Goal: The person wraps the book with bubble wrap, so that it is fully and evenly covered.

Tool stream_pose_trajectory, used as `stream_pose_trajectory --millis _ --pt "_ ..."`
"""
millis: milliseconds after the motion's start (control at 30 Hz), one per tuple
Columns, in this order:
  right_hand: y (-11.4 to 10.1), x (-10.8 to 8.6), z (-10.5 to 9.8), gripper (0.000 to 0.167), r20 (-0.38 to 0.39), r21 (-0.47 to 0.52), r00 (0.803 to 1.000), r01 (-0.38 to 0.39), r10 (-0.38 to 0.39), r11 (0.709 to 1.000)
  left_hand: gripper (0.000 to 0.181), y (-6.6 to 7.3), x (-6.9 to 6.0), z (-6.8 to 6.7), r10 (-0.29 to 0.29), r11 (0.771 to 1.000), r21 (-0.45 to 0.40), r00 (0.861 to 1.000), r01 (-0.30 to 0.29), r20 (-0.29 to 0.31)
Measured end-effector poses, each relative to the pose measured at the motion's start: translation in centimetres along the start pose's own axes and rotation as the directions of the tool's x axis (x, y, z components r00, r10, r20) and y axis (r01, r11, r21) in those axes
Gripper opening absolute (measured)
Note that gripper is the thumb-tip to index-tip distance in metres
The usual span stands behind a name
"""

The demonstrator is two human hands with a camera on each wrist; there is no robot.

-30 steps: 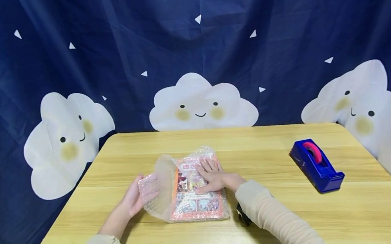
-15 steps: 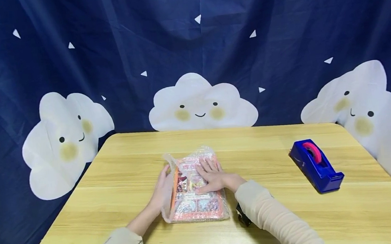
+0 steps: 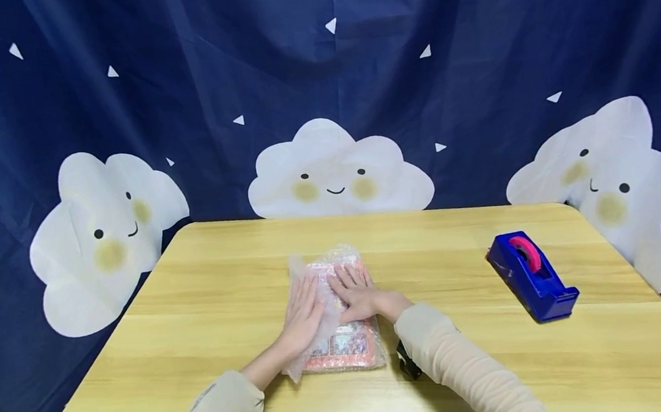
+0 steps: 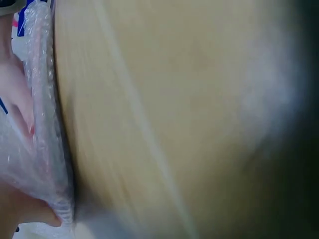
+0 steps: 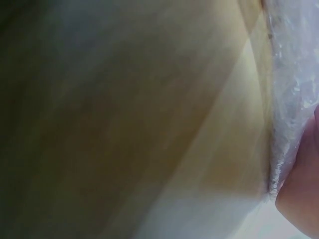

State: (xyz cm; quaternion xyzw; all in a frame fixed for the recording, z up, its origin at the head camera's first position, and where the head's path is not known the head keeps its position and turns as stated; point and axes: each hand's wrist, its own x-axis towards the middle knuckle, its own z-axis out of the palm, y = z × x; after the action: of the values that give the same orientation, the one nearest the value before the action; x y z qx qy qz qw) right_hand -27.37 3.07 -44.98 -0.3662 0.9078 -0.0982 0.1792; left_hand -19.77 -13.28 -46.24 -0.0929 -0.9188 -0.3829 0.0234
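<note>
A flat, orange-red book-like item (image 3: 349,345) with small printed pictures lies on the table, covered by clear bubble wrap (image 3: 344,252). My left hand (image 3: 302,318) rests with straight fingers on a flap of the wrap folded over the item's left side. On the upper right part, my right hand (image 3: 357,294) presses down with its fingers spread. The left wrist view shows the bubble wrap (image 4: 42,89) edge-on, with a hand on each side of it. In the right wrist view, part of the right hand (image 5: 304,194) touches the bubble wrap (image 5: 294,84).
A blue tape dispenser (image 3: 531,278) with a pink roll stands to the right on the wooden table (image 3: 432,242). Behind the table hangs a dark blue curtain (image 3: 289,54) with white clouds and triangles.
My left hand has moved right, folding the bubble wrap flap over the item's left side and coming down on it. My right hand has stayed in place on the item.
</note>
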Motion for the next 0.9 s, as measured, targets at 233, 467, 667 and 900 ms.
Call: stream_pose_trajectory --millis 233,467,667,900 --pt "0.2 0.2 -0.1 0.087 0.013 0.03 1.0 0.017 -0.017 0.999 0.084 0.3 -0.2 0.5 -0.037 0.994 0.1 0.997 0.031 0.062" --pt "0.5 0.2 -0.3 0.066 0.011 0.176 1.0 -0.004 0.002 0.984 0.105 0.6 -0.1 0.8 -0.052 0.977 0.212 0.994 0.032 0.091" --pt "0.6 0.3 -0.2 0.061 0.001 0.258 1.0 -0.029 0.03 0.966 0.109 0.7 -0.1 1.0 -0.051 0.964 0.266 0.993 0.022 0.102" --pt "0.8 0.3 -0.2 0.074 0.022 0.19 1.0 -0.009 0.005 0.982 0.111 0.8 -0.2 1.2 -0.038 0.94 0.341 0.993 -0.001 0.11"
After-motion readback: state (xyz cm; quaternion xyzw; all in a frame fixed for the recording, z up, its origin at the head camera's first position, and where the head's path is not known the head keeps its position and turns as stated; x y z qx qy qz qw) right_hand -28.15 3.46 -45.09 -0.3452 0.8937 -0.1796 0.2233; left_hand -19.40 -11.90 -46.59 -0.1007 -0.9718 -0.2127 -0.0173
